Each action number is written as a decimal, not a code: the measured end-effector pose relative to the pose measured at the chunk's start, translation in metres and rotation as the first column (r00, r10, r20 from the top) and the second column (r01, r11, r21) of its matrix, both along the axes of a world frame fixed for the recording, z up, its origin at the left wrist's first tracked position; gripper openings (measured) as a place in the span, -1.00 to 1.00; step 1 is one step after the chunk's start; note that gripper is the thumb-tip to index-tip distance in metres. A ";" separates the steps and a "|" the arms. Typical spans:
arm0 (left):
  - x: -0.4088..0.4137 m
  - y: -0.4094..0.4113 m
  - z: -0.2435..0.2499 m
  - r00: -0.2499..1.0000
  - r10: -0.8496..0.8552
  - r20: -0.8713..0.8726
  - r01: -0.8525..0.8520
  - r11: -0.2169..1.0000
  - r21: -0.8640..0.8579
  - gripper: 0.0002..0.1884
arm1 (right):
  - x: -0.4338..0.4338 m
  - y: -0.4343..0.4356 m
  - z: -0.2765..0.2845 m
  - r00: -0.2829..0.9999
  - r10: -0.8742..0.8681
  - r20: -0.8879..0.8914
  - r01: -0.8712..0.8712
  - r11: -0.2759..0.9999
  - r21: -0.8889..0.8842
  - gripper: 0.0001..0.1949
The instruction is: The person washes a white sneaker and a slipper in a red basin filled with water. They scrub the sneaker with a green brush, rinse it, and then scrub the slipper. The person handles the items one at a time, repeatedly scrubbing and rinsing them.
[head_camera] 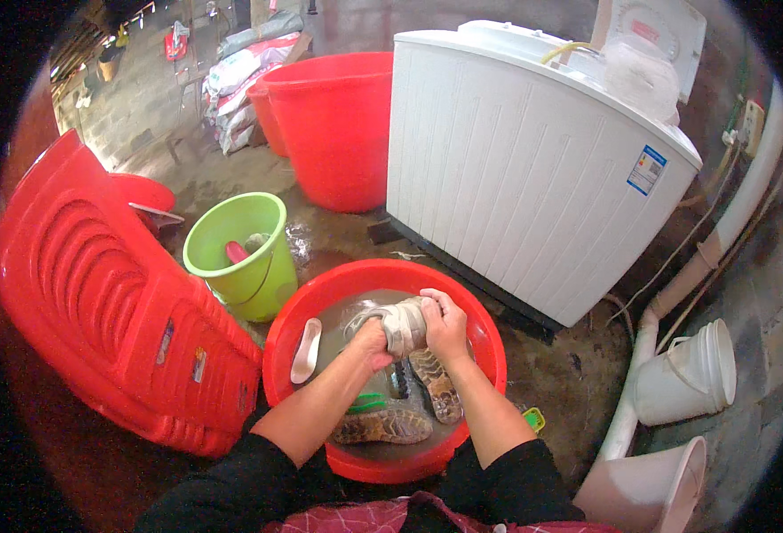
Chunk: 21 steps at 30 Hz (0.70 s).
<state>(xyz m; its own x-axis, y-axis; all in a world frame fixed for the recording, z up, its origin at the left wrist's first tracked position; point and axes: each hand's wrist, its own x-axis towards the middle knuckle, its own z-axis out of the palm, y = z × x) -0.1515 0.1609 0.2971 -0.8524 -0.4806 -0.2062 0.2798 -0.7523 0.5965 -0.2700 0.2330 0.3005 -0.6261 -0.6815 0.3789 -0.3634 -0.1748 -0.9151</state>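
A light grey-beige laced shoe (401,326) is held over a round red plastic basin (491,333) of murky water. My left hand (372,343) reaches into the shoe's opening, its fingers hidden inside. The other end of the shoe is gripped by my right hand (443,321). Below my hands, a shoe with a brown patterned sole (436,390) lies sole up in the water, and a second such sole (384,426) is near the basin's front. Beside that one is a green brush-like item (367,402), partly hidden by my left forearm. A white insole (307,351) leans on the basin's left side.
Stacked red plastic chairs (125,313) stand left. A green bucket (251,266) with items inside is behind the basin, near a large red tub (338,126). A white washing machine (524,180) stands back right. White buckets (681,376) and a pipe (684,266) line the right wall.
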 end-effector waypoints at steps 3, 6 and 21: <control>0.010 -0.010 -0.014 0.995 -0.069 -0.074 0.079 0.986 0.144 -0.73 | 0.019 0.008 0.026 0.989 0.090 -0.115 -0.090 0.996 -0.001 -0.73; 0.015 -0.015 -0.016 0.984 -0.157 -0.079 0.167 0.976 0.139 -0.73 | 0.019 0.010 0.031 0.974 0.109 -0.196 -0.110 0.994 0.009 -0.74; 0.013 -0.024 -0.011 0.978 -0.133 -0.159 0.167 0.961 0.221 -0.74 | 0.022 0.002 0.027 0.887 0.072 -0.456 -0.049 0.997 0.062 -0.59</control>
<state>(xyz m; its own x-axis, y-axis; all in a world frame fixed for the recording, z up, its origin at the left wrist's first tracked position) -0.1385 0.1366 0.2865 -0.9394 -0.2981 -0.1694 0.2218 -0.9050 0.3630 -0.2479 0.2348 0.3277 -0.3485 -0.7365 0.5797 -0.7336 -0.1707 -0.6578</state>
